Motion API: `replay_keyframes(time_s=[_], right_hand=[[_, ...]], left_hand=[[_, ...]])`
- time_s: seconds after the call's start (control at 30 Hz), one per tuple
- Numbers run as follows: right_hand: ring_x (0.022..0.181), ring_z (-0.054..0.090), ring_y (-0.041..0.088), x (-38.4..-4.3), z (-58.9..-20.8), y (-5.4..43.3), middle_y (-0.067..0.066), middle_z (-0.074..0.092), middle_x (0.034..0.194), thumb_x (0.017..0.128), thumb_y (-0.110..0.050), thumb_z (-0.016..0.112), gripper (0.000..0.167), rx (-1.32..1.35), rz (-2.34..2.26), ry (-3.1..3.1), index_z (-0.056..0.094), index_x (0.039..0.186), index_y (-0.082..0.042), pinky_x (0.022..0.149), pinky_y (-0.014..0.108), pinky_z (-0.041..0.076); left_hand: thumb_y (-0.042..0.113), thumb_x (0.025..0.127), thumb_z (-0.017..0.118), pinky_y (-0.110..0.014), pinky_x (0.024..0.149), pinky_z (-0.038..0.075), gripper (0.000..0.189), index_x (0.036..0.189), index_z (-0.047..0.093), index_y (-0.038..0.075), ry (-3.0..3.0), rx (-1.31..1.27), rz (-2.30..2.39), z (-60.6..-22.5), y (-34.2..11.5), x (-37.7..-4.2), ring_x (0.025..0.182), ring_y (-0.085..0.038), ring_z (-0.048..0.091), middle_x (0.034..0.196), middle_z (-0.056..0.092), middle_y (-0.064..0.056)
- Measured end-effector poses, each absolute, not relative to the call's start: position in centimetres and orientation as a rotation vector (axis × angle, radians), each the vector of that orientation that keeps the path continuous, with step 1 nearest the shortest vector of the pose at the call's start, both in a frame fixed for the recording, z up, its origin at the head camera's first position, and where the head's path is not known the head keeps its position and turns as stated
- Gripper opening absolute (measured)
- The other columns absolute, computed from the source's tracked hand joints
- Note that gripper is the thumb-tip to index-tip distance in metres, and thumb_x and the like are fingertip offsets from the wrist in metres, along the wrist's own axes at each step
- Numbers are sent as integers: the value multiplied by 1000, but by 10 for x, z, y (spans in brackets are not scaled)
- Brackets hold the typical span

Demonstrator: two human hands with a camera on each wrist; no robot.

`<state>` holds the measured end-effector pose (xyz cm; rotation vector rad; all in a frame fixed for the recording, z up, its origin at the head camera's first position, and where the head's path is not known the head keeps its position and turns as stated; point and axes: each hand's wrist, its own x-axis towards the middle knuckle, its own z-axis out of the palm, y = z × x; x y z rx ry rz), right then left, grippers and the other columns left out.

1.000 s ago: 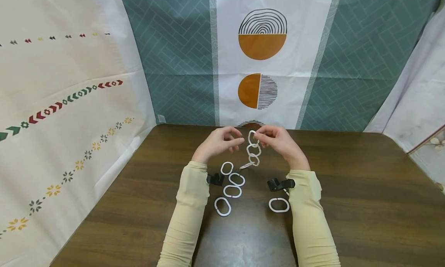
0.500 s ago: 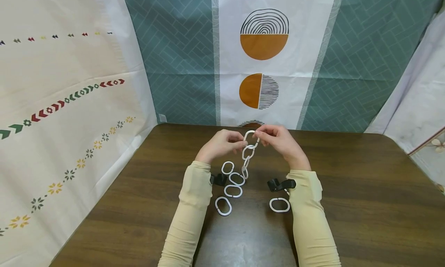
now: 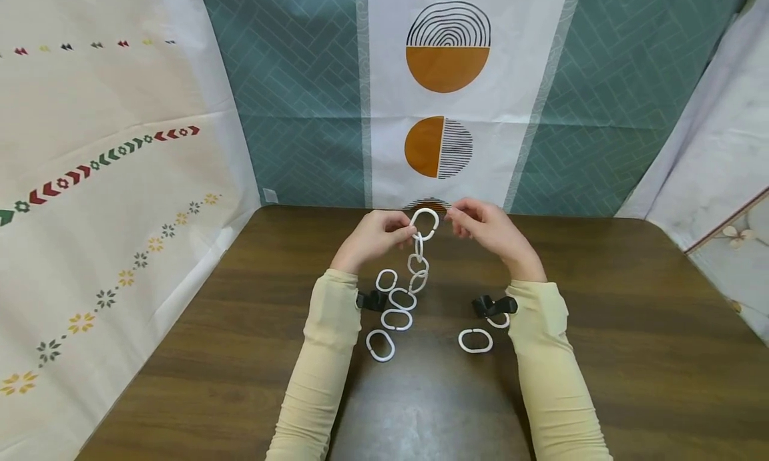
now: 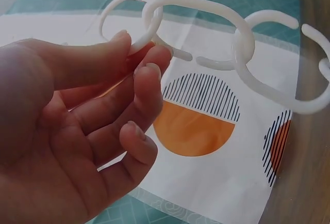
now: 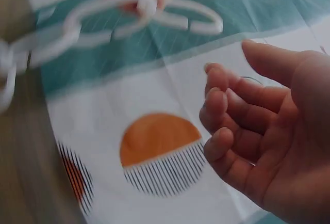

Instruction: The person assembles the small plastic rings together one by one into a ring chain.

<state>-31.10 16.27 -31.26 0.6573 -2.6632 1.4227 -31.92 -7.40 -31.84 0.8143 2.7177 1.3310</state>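
Note:
A chain of several white plastic links (image 3: 418, 264) hangs from my left hand (image 3: 380, 237). Thumb and forefinger pinch its top link (image 3: 434, 214), as the left wrist view also shows, where the link (image 4: 196, 2) below it has a small gap in its side. My right hand (image 3: 488, 231) is just right of the top link, its fingers loosely bent and holding nothing. In the right wrist view the thumb and fingertips of that hand (image 5: 263, 121) stand apart, away from the blurred chain (image 5: 108, 7). The chain's lower end hangs close by the loose links.
On the brown wooden table (image 3: 240, 341) several loose white links (image 3: 396, 319) lie in a rough column under the left wrist. Another loose link (image 3: 475, 341) lies near the right wrist, with one more (image 3: 498, 321) partly hidden by the black wrist camera (image 3: 494, 306). Patterned cloths (image 3: 300, 101) stand behind.
The left hand has come to the top link and taken hold of it. The right hand has let go and moved slightly right. The chain now hangs from the left hand.

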Motion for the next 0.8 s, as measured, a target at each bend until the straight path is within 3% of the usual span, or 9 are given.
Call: replay_keyframes(time_s=[0.13, 0.3, 0.6, 0.8], right_hand=[[80, 61, 15, -308, -320, 182, 9, 67, 88, 95, -21, 62, 20, 783, 1053, -2862, 62, 104, -4, 77, 32, 50], [93, 59, 22, -301, -340, 201, 12, 62, 107, 86, -17, 73, 38, 1123, 739, -3102, 56, 116, -2, 87, 43, 49], [84, 47, 20, -297, -358, 214, 12, 45, 98, 68, -5, 83, 56, 1153, 555, -3464, 48, 112, -4, 74, 27, 41], [85, 46, 19, -292, -379, 217, 9, 46, 103, 69, -1, 83, 58, 1127, 492, -3490, 43, 111, -9, 74, 27, 40]], left_hand=[[18, 94, 62, -24, 67, 45, 18, 90, 69, 2, 2722, 815, 1330, -318, -74, -320, 66, -13, 59, 76, 68, -6], [18, 95, 62, -25, 68, 46, 17, 90, 69, 4, 2713, 825, 1324, -318, -73, -321, 66, -13, 58, 77, 67, -8], [18, 95, 62, -25, 70, 46, 16, 90, 68, 4, 2687, 795, 1308, -315, -74, -322, 68, -13, 59, 75, 66, -4], [17, 95, 62, -23, 68, 46, 14, 91, 69, 5, 2655, 769, 1291, -319, -75, -321, 67, -12, 59, 78, 69, -10]])
